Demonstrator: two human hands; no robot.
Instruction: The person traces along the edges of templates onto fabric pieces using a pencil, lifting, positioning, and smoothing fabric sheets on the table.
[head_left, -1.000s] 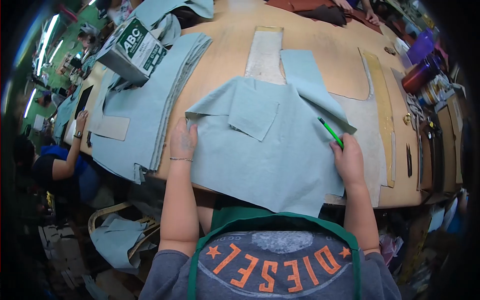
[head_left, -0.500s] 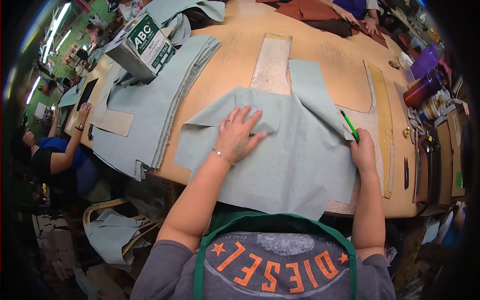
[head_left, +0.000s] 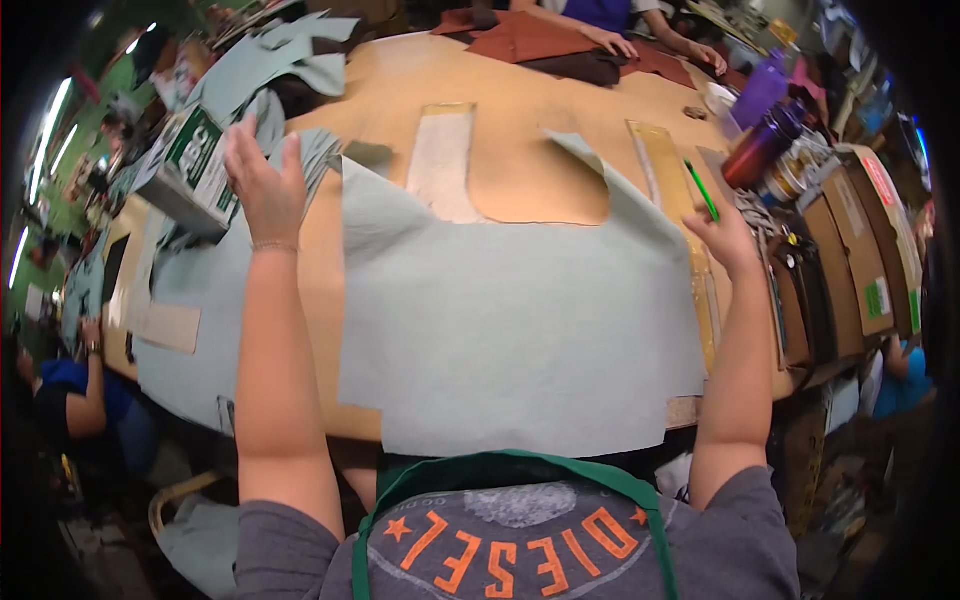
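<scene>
Pale blue-grey fabric (head_left: 520, 330) is on the counter (head_left: 540, 90), right of the ABC tin (head_left: 180, 205). Left hand (head_left: 268, 190) is up near that tin, thumb and fingers wide apart, can't tell if touching. Right hand (head_left: 724, 232), way further right, has fingers round a green pencil (head_left: 701, 188).

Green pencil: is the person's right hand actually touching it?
Touching. The head view shows the lower end of the green pencil meeting the fingers of the right hand, with no gap between, while its dark end sticks out.
</scene>
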